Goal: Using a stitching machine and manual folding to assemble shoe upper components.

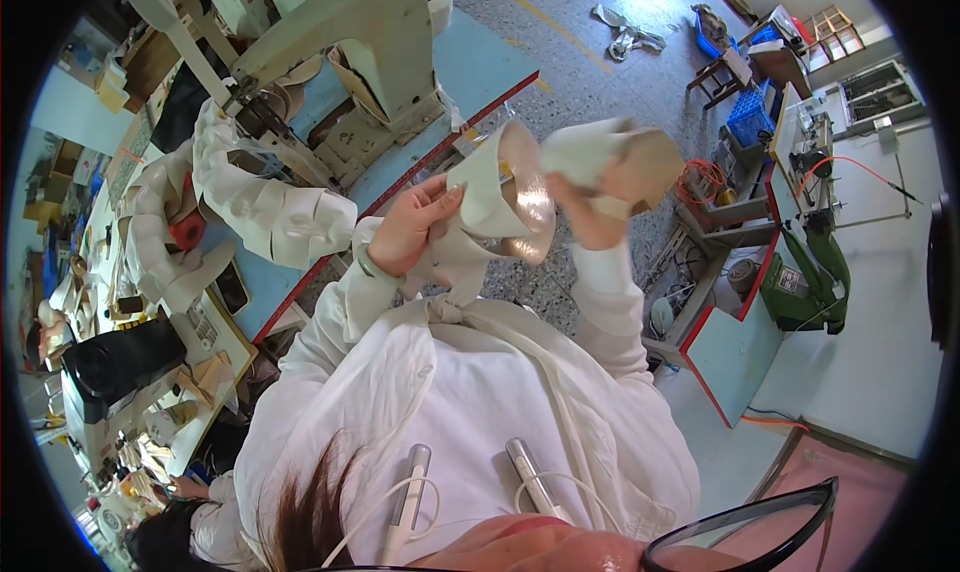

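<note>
My left hand point(408, 228) has its thumb and fingers closed on a curved cream leather piece point(484, 198), which looks like a shoe upper; its shiny inner side faces right. On the right, my right hand point(596, 212) is smeared by motion and grips another cream and tan piece point(652, 170), also blurred. The two pieces are close together in front of my chest; whether they touch, I cannot tell. Left of my hands, a chain of similar white pieces point(285, 217) curls over the table beside the sewing machine point(385, 62).
The pale blue table point(485, 67) has a red edge. A phone point(232, 287) and a black case point(125, 364) are at left, where another person point(200, 532) sits partly visible. At right stand a green machine point(808, 277) and a blue crate point(752, 117). Silvery scraps point(628, 37) litter the floor.
</note>
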The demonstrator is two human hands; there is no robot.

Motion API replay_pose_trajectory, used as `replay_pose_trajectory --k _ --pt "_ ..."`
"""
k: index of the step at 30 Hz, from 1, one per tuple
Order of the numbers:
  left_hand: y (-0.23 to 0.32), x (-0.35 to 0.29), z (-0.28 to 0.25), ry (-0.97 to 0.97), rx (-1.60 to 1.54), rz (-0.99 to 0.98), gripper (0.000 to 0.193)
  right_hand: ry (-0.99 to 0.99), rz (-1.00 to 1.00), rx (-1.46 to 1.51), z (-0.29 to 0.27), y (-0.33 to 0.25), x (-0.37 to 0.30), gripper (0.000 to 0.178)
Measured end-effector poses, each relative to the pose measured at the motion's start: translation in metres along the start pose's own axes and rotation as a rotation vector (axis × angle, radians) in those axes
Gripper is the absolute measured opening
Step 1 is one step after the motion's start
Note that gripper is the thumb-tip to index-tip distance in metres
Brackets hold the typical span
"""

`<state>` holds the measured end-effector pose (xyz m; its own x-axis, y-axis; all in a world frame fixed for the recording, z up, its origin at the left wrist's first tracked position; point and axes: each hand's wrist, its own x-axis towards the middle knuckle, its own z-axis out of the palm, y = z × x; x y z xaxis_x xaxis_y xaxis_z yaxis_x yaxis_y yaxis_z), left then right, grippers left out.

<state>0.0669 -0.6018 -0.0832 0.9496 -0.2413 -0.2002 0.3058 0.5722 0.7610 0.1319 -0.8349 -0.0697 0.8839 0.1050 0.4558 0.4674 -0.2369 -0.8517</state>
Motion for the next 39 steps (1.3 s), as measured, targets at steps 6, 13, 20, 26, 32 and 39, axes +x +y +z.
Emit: replay_pose_trajectory --k 6,13,20,26,32,39 --pt "-0.016 0.018 -0.008 0.035 0.14 -0.044 0.034 -0.554 0.253 0.3 0.02 0.02 -0.027 0.035" --pt "-0.032 0.034 -0.005 0.162 0.42 0.046 0.036 -0.35 0.429 0.443 0.042 0.02 -0.033 0.062" --pt "0.008 0.057 -0.034 -0.055 1.425 0.501 0.043 -0.062 0.18 0.022 0.052 0.015 -0.01 0.095" --pt "0.018 0.044 -0.048 -0.301 0.878 -0.149 0.043 -0.178 -0.16 -0.234 0.041 -0.01 0.001 0.081" --pt "0.015 0.02 -0.046 -0.11 0.175 -0.043 0.033 -0.176 0.074 0.014 0.059 -0.012 -0.019 0.053" --pt "0.002 -0.005 -0.059 -0.151 0.245 0.013 0.032 0.222 0.398 0.429 0.098 -0.008 -0.04 0.045"
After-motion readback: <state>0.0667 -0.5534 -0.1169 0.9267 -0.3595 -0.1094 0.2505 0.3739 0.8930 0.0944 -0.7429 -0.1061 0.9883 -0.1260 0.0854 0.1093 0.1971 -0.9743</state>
